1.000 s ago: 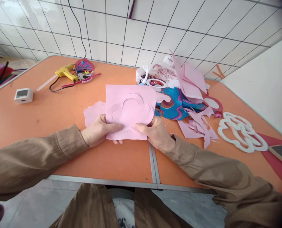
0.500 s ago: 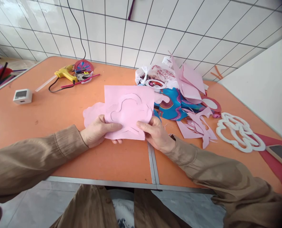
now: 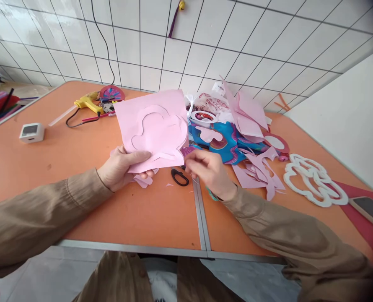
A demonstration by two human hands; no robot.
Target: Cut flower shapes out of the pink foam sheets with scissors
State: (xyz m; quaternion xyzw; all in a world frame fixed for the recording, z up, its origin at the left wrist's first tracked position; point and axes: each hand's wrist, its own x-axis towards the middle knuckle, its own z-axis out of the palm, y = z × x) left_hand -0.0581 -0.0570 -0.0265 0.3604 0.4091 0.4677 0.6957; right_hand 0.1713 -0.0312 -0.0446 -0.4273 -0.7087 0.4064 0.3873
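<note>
Yellow glue gun (image 3: 87, 102) and small white box (image 3: 32, 132) on an orange surface (image 3: 136, 220), white cloud-shaped outlines (image 3: 319, 179) beside red sheet (image 3: 352, 209)

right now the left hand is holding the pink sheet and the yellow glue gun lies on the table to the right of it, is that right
Not quite: in the head view the yellow glue gun lies on the table to the left of the pink sheet. The left hand is indeed holding the sheet.
</note>
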